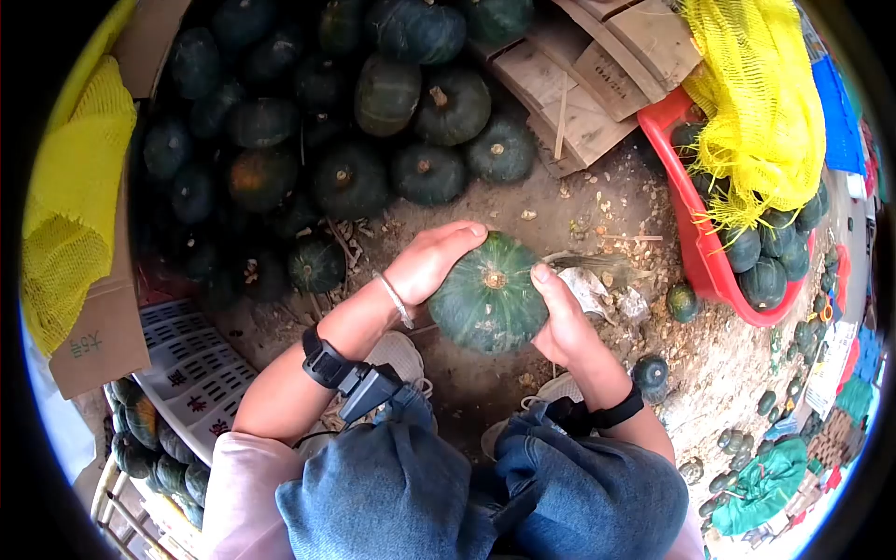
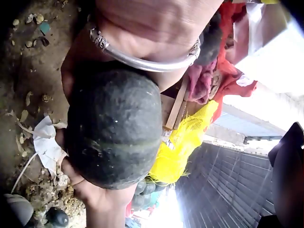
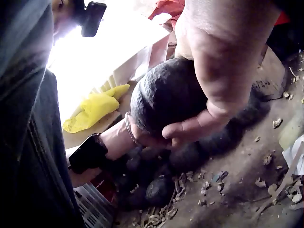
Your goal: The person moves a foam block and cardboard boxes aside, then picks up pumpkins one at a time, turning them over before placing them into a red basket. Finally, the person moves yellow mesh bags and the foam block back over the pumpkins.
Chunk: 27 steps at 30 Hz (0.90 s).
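Between both hands a round green pumpkin (image 1: 490, 297) is held above the ground, its pale stem end turned up toward the head view. My left hand (image 1: 434, 264) grips its left side, thumb along the upper edge; a silver bangle circles that wrist. From the right, my right hand (image 1: 567, 320) holds the other side with the thumb near the top. The left wrist view shows the pumpkin's dark, smooth side (image 2: 114, 126) below the bangle. In the right wrist view its rough-looking side (image 3: 164, 92) faces the camera, with fingers curled round it. The underside is hidden in the head view.
A heap of dark pumpkins (image 1: 350, 182) lies ahead and left. At right stands a red tub (image 1: 686, 205) of pumpkins, partly under yellow netting (image 1: 761, 103). Flattened cardboard (image 1: 597, 79) lies behind. A white slotted crate (image 1: 191, 364) is at left; small pumpkins (image 1: 651, 373) dot the littered ground.
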Tool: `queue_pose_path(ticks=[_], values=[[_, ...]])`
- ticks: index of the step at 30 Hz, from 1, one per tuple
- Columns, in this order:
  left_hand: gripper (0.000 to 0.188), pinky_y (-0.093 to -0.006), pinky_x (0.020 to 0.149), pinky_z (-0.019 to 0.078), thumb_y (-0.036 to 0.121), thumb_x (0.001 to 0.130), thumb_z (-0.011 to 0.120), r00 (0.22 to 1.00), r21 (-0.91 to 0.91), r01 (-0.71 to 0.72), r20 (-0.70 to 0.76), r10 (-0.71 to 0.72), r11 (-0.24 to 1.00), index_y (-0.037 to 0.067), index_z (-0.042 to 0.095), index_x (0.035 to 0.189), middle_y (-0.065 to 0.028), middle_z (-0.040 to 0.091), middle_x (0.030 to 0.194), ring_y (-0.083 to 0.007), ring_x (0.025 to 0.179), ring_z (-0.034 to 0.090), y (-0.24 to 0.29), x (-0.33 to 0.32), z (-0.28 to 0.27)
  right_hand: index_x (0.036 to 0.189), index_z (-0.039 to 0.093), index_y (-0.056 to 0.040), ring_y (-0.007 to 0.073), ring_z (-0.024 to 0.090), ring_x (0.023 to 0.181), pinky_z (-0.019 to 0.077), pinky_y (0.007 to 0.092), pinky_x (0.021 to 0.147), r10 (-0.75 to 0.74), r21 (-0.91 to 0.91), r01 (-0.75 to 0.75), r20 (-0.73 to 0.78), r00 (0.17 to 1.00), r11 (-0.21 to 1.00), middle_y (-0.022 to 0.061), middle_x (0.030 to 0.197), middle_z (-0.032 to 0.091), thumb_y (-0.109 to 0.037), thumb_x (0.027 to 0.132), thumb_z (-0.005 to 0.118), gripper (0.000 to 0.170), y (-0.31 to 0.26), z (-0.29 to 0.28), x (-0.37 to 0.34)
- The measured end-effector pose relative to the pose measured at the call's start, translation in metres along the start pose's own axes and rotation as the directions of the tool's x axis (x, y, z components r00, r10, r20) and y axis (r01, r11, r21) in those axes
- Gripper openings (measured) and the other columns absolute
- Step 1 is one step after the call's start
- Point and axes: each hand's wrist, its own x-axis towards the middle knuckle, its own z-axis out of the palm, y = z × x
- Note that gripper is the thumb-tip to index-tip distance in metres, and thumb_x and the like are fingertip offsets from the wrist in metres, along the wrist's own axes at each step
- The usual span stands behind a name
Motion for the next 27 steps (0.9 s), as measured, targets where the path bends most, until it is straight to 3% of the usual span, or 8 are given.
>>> queue_pose_path(ticks=[9,12,16,17,18,20,22,27], values=[[0.033,-0.0358,0.084,0.0464,0.024,0.085,0.06,0.992,0.768,0.011,-0.088,0.089,0.64,0.001,0.057,0.108,-0.0184,0.06,0.106,-0.0301,0.099,0.059,0.022,-0.004,-0.009,0.134,0.038,-0.0025,0.0241,0.053,0.113,0.0432,0.0373,0.097,-0.032,-0.467,0.011,-0.037,0.999,0.884,0.0125,0.122,0.053,-0.018,0.074,0.078,0.074,0.0,-0.003,-0.009],[0.043,-0.0384,0.089,0.044,0.02,0.079,0.066,0.597,0.931,-0.242,-0.078,0.799,0.273,0.001,0.053,0.114,-0.019,0.055,0.114,-0.0338,0.109,0.052,0.063,0.009,-0.037,0.131,0.042,-0.0013,0.0248,0.053,0.114,0.041,0.0342,0.099,0.089,-0.896,0.068,0.119,0.989,0.438,0.0138,0.123,0.053,-0.027,0.064,0.085,0.084,-0.016,-0.006,-0.028],[0.069,-0.0422,0.1,0.0376,0.02,0.074,0.072,0.273,0.973,-0.165,-0.114,0.955,0.163,0.002,0.039,0.132,-0.0222,0.043,0.127,-0.0384,0.118,0.043,0.153,0.034,-0.065,0.125,0.054,-0.005,0.0262,0.055,0.114,0.0443,0.0356,0.096,-0.053,-0.961,0.137,0.153,0.987,-0.239,0.0149,0.118,0.059,-0.032,0.063,0.084,0.074,-0.166,0.014,-0.077],[0.074,-0.0436,0.1,0.0363,0.022,0.071,0.073,0.203,0.98,-0.166,-0.073,0.976,0.108,0.002,0.037,0.132,-0.0234,0.041,0.128,-0.0404,0.117,0.042,0.174,0.044,-0.07,0.116,0.061,-0.0082,0.024,0.058,0.108,0.0486,0.035,0.091,-0.205,-0.972,-0.217,-0.232,0.951,0.094,0.014,0.116,0.061,-0.039,0.074,0.076,0.054,-0.225,0.072,-0.09],[0.08,-0.045,0.1,0.035,0.025,0.068,0.075,0.144,0.985,-0.166,-0.031,0.989,0.055,0.002,0.034,0.133,-0.0245,0.039,0.128,-0.0425,0.116,0.04,0.193,0.057,-0.07,0.116,0.06,-0.0071,0.0237,0.059,0.103,0.0495,0.035,0.088,-0.526,-0.905,0.126,-0.119,0.842,0.407,0.0139,0.114,0.061,-0.037,0.075,0.074,0.053,-0.275,0.054,-0.113],[0.085,-0.0436,0.1,0.0368,0.03,0.067,0.077,0.254,0.967,-0.187,-0.123,0.959,0.174,0.004,0.034,0.135,-0.0242,0.039,0.129,-0.0421,0.116,0.043,0.217,0.081,-0.067,0.115,0.058,-0.0048,0.023,0.061,0.095,0.0514,0.0349,0.08,-0.859,-0.433,0.803,0.114,0.5,0.41,0.0138,0.109,0.061,-0.035,0.078,0.071,0.05,-0.363,0.043,-0.17],[0.086,-0.0431,0.1,0.038,0.032,0.068,0.078,0.388,0.88,-0.241,-0.3,0.872,0.41,0.005,0.033,0.136,-0.0235,0.04,0.128,-0.0423,0.116,0.044,0.236,0.11,-0.066,0.115,0.055,-0.0026,0.0223,0.062,0.086,0.0533,0.0348,0.073,-0.913,-0.447,0.855,0.171,0.371,0.264,0.0137,0.105,0.062,-0.033,0.081,0.067,0.047,-0.362,0.053,-0.192],[0.064,-0.0457,0.099,0.0421,0.039,0.083,0.065,0.574,0.068,-0.783,-0.306,0.76,0.619,0.006,0.043,0.133,-0.0174,0.052,0.128,-0.0369,0.119,0.049,0.231,0.092,-0.073,0.116,0.051,0.0024,0.0234,0.066,0.065,0.0569,0.0339,0.057,-0.721,-0.729,0.409,-0.165,0.673,0.549,0.0161,0.097,0.063,-0.022,0.081,0.068,0.046,-0.224,0.037,-0.125]])
